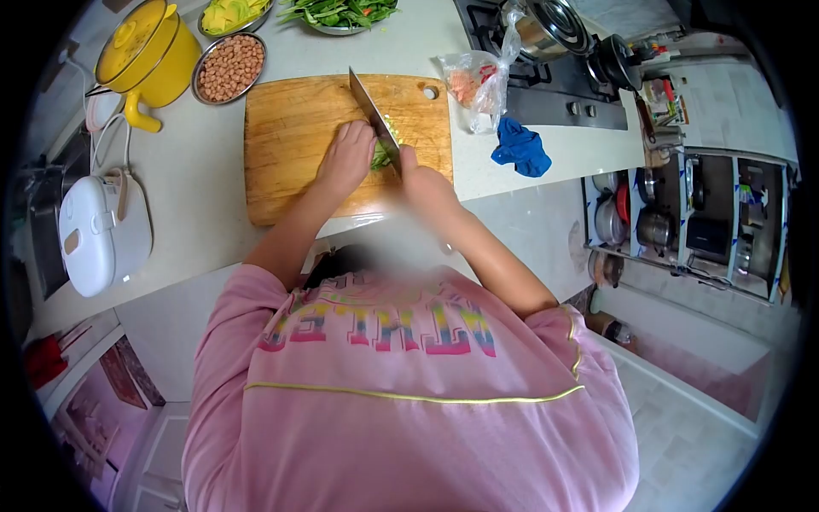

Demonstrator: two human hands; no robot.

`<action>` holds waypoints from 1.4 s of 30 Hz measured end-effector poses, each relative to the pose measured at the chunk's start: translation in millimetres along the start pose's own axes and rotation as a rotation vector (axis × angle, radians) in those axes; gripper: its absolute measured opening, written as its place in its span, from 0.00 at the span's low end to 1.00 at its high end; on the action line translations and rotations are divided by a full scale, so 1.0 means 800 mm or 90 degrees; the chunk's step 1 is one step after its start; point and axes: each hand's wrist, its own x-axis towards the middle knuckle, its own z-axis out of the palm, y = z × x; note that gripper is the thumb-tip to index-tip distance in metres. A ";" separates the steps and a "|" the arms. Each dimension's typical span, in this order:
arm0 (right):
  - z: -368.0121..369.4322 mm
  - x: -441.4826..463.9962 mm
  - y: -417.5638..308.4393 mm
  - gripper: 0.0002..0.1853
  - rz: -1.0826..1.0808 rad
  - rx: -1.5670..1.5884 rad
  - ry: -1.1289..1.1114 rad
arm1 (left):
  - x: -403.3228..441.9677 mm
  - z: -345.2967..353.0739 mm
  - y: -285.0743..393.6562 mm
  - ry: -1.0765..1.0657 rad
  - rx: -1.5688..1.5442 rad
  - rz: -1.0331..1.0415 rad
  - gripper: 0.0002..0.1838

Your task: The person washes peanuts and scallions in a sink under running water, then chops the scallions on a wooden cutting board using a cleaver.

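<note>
A wooden cutting board (290, 128) lies on the counter in front of me. My right hand (426, 186) is closed around the handle of a kitchen knife (373, 109), its broad blade pointing away from me over the board. Left of the blade, my left hand (348, 158) rests on the board with fingers bent and together, against a small bunch of green vegetable (381, 157). Part of that bunch is hidden by the fingers and the blade. Small pale-green cut bits (394, 130) lie just right of the blade.
Behind the board stand a bowl of peanuts (229, 68), a bowl of yellow-green slices (232, 14) and a plate of leafy greens (337, 12). A yellow pot (158, 60) and white appliance (102, 230) are left. A plastic bag (478, 85), blue cloth (521, 148) and stove (563, 98) are right.
</note>
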 end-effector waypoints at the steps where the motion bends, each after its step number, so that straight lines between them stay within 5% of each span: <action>1: 0.006 0.006 -0.004 0.24 0.001 0.005 0.016 | -0.001 0.000 0.000 -0.017 0.000 -0.012 0.05; 8: 0.021 0.000 0.017 0.22 -0.068 0.118 0.203 | -0.002 -0.005 -0.007 0.061 -0.049 0.016 0.07; 21: 0.015 -0.017 -0.002 0.19 -0.006 0.025 0.059 | -0.008 -0.007 -0.006 0.015 -0.049 -0.003 0.05; 32: 0.035 -0.017 0.008 0.22 -0.009 0.168 0.237 | -0.004 -0.012 -0.027 0.117 -0.116 -0.061 0.07; 42: 0.013 -0.026 -0.019 0.16 0.012 0.032 0.062 | -0.016 -0.011 -0.016 0.015 -0.052 -0.028 0.06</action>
